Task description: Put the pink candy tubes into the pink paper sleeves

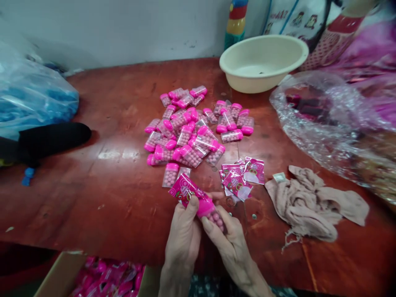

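Observation:
My left hand (187, 225) pinches a printed pink plastic sleeve (185, 187), its thumb lying on top. My right hand (227, 235) grips a small clear candy box (216, 220) filled with pink balls. The pink-capped end of that box meets the lower end of the sleeve; how far it reaches inside I cannot tell. Just beyond my hands lies a pile of similar candy boxes (185, 134), with a smaller group (233, 117) to its right. Several flat printed sleeves (238, 181) overlap on the table right of my hands.
On the red wooden table (123, 214) are a crumpled beige cloth (312, 202), a cream basin (262, 62) and a black object (55, 140). Clear plastic bags stand left (37, 95) and right (328, 123). Below the front edge, a cardboard box (62, 274) holds pink packs.

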`<action>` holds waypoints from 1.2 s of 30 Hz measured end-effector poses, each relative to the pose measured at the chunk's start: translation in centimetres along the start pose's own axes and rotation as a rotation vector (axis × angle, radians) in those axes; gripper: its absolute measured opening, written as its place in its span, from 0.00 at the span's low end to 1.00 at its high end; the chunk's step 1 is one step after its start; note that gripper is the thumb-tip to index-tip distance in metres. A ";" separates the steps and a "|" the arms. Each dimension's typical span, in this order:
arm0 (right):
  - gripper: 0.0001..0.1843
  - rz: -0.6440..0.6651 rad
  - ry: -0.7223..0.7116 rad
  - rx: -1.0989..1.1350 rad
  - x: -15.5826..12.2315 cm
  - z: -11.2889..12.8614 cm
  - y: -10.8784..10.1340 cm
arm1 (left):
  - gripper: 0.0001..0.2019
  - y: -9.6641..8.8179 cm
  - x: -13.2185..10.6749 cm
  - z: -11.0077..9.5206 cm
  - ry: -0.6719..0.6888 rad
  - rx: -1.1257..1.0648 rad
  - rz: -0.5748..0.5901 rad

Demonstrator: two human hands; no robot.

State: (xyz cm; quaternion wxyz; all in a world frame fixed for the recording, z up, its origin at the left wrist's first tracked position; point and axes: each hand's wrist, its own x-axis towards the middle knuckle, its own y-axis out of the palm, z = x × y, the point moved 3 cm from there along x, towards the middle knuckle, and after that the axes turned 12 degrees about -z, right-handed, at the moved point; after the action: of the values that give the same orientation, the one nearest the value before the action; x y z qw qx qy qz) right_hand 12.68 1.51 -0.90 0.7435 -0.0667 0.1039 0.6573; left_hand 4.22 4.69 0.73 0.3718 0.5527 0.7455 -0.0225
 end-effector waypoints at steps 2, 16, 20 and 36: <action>0.13 0.002 -0.005 0.013 -0.3 0.3 -0.3 | 0.17 0.0 -0.4 0.0 -0.012 -0.005 0.016; 0.15 -0.022 -0.165 -0.087 -2.5 2.9 -1.2 | 0.14 2.2 -3.1 -2.5 0.087 0.081 0.074; 0.20 -0.186 -0.262 -0.451 -1.3 1.8 -2.7 | 0.18 1.3 -1.8 -2.8 0.090 -0.084 -0.005; 0.13 -0.237 0.016 0.200 -0.6 3.3 -1.0 | 0.16 1.6 -4.5 2.1 0.048 -0.093 0.001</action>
State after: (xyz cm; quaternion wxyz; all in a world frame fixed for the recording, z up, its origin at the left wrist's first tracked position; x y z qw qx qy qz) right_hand 13.77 1.56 2.37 0.8178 -0.0095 0.1662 0.5509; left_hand 7.23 0.79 2.42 0.3789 0.5354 0.7544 0.0257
